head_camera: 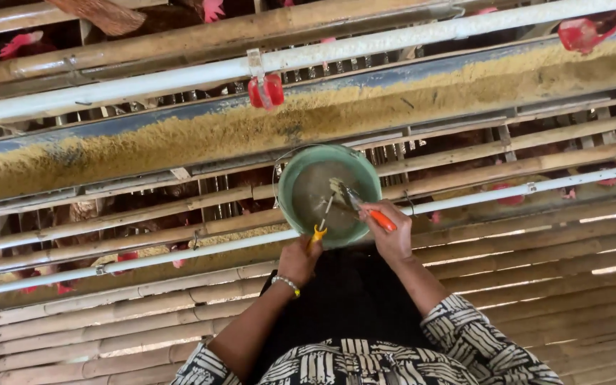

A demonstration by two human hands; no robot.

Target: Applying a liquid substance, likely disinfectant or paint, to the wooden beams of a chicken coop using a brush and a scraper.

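A green bucket (pixel 290 187) with a thin layer of greyish feed inside sits in front of me against the cages. My left hand (pixel 298 261), with a beaded bracelet on the wrist, grips a yellow-handled tool (pixel 320 229) whose metal end reaches into the bucket. Over the bucket's right rim, my right hand (pixel 391 234) holds an orange-handled tool (pixel 381 219). Its blade lies inside the bucket with a clump of feed on it. Both tools meet near the bucket's middle.
A long trough (pixel 180 139) full of yellow feed runs across above the bucket. White pipes (pixel 144 78) carry red drinker cups (pixel 267 90). Bamboo slats (pixel 536 271) cover the lower half. Red-combed hens (pixel 23 43) stand behind the bars.
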